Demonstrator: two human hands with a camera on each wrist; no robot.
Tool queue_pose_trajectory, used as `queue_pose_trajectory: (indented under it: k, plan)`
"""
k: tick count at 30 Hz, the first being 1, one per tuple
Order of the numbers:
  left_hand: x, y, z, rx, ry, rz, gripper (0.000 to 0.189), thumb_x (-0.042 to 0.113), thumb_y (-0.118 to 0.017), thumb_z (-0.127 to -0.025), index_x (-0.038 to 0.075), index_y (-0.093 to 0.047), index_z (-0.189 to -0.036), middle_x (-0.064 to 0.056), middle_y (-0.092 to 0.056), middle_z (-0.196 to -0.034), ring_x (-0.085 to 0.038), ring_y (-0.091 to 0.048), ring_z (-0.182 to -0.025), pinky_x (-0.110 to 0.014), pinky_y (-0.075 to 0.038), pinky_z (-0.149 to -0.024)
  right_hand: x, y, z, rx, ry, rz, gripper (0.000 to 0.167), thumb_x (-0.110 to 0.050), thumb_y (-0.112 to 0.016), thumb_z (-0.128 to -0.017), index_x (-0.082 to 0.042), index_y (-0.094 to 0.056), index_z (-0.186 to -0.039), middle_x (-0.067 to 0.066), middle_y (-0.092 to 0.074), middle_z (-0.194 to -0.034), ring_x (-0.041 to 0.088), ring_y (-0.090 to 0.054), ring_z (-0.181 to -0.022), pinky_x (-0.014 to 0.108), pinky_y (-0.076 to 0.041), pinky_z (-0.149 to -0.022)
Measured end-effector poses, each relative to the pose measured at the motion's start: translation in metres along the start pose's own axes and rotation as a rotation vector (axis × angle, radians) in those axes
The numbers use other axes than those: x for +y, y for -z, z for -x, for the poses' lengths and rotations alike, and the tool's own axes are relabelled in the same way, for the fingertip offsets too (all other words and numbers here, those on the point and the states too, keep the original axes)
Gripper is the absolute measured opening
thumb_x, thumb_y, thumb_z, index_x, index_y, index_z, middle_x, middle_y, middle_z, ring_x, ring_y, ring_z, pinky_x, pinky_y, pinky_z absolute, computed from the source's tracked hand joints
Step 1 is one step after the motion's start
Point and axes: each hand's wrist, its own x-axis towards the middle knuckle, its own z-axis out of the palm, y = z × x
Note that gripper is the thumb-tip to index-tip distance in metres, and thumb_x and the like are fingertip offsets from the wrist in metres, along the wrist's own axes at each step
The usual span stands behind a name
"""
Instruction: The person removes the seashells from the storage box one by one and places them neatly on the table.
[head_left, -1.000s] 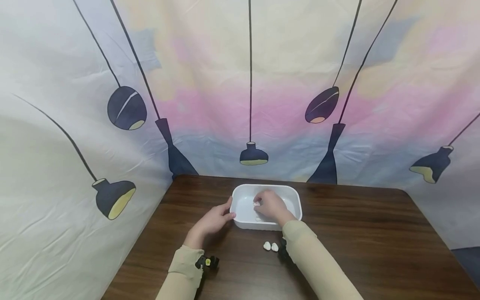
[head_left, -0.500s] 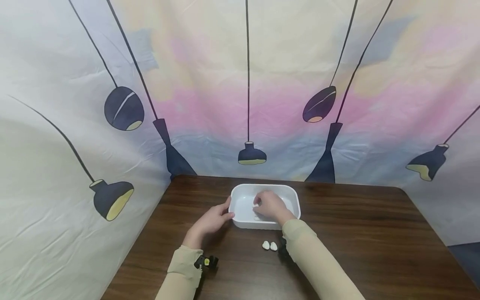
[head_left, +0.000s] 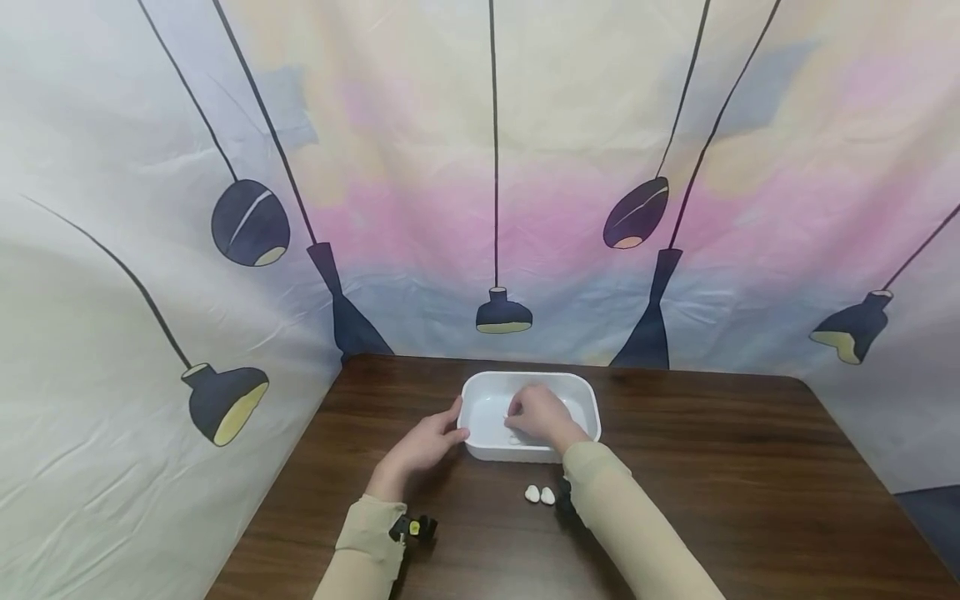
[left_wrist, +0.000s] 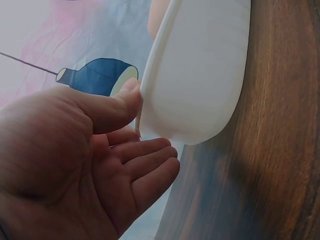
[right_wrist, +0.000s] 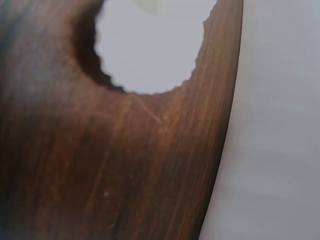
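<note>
A shallow white plastic tray (head_left: 587,412) stands near the table's far edge. My left hand (head_left: 418,442) is at its left end, thumb on the rim and fingers loosely extended outside the wall; the left wrist view shows the lower fingers spread just beneath the corner. My right hand (head_left: 542,414) reaches over the front rim into the tray, its fingers bent and the tips pinched together on a small white piece, mostly hidden by the fingers. Another white piece (head_left: 517,439) lies on the tray floor below that hand. No fingers show in the right wrist view.
Two small white heart-shaped pieces (head_left: 540,495) lie side by side on the dark wooden table (head_left: 735,475), in front of the tray beside the right wrist. A cloth backdrop (head_left: 420,208) with printed hanging lamps rises close behind the table. Black wrist cameras sit at both cuffs.
The right fingertips have shifted slightly toward the front and left inside the tray, and the white piece at them shows less now. The left hand keeps its place at the tray's left end.
</note>
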Motion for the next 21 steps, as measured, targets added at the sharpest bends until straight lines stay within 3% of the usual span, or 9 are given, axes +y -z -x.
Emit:
queue_pose_trajectory:
  k: [13,21]
  plan:
    - [-0.0016,-0.0012,-0.0006,0.001,-0.016,-0.001,0.065,0.021,-0.06,-0.111,-0.001,-0.033,-0.166,-0.022,-0.044,-0.164,-0.039,-0.045,-0.15,-0.06,-0.036,-0.121,0.0013,-0.0034,0.0007,-0.001,0.042,0.046,0.011,-0.023,-0.087,-0.088,-0.017,-0.085,-0.098,-0.005,-0.078,-0.096,0.018,-0.069,-0.097,0.04,-0.058,-0.095]
    - [-0.0015,-0.0007,-0.0001,-0.006,-0.013,0.007,0.065,0.021,-0.059,-0.111,-0.001,-0.031,-0.166,-0.021,-0.043,-0.165,-0.039,-0.044,-0.151,-0.059,-0.036,-0.122,0.0007,-0.0023,0.0008,0.001,0.041,0.043,0.01,-0.026,-0.087,-0.089,-0.017,-0.085,-0.094,-0.007,-0.078,-0.092,0.017,-0.07,-0.096,0.041,-0.058,-0.095]
